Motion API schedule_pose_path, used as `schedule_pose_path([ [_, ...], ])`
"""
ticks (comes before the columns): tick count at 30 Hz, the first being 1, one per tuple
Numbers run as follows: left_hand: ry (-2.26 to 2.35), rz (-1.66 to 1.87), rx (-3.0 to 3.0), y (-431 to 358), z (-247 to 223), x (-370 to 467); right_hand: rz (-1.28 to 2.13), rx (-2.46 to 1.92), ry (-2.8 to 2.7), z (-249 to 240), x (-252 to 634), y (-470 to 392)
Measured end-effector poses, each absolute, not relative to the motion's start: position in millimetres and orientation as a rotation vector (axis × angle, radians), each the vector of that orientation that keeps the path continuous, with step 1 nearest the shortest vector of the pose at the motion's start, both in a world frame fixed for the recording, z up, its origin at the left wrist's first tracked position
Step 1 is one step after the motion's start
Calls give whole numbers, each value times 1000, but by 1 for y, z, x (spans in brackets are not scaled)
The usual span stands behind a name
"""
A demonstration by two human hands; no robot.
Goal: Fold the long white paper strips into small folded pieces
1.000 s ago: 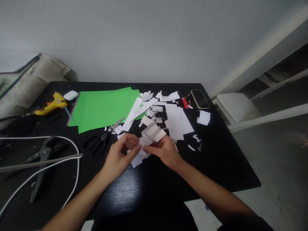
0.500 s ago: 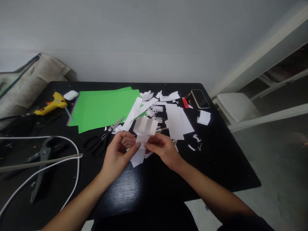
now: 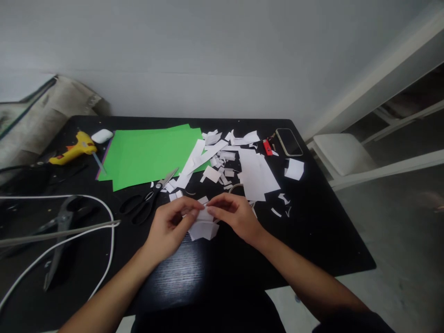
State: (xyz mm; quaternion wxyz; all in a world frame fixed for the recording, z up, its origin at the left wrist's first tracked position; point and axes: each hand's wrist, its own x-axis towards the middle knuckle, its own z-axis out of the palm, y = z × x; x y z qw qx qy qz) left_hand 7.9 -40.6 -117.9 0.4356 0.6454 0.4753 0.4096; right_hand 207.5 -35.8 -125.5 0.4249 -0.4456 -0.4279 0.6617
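A folded piece of white paper (image 3: 203, 228) is pinched between my two hands, low over the near middle of the black table. My left hand (image 3: 175, 219) grips its upper left side, thumb against fingers. On the upper right side, the thumb and fingers of my right hand (image 3: 236, 215) close on the same paper. The fingers hide much of its top part. Just beyond my hands lie many white paper scraps (image 3: 212, 174) and larger white sheets (image 3: 253, 175). Black-handled scissors (image 3: 149, 196) rest beside my left hand, blades pointing away.
Green sheets (image 3: 149, 157) lie at the back left, near a yellow glue gun (image 3: 74, 148) and a white case (image 3: 102, 136). A white cable (image 3: 113, 245) loops over large shears (image 3: 62, 236). A phone (image 3: 289, 142) and a red object (image 3: 267, 147) are back right.
The upper flap of the paper, which stood up above my fingers, is now folded down toward me. Both hands have stayed in nearly the same place.
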Motion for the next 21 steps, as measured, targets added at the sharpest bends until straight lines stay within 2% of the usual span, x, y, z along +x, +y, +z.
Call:
schedule_pose_path([
  [4, 1186, 1047, 1620, -41, -120, 10, 1701, -1121, -1120, -129, 207, -35],
  [13, 1160, 835, 1625, -38, -124, 9, 1607, -1113, -1257, -130, 206, -38],
  [21, 1168, 876, 1514, -35, -117, 7, 1698, -1107, -1229, -123, 214, -35],
])
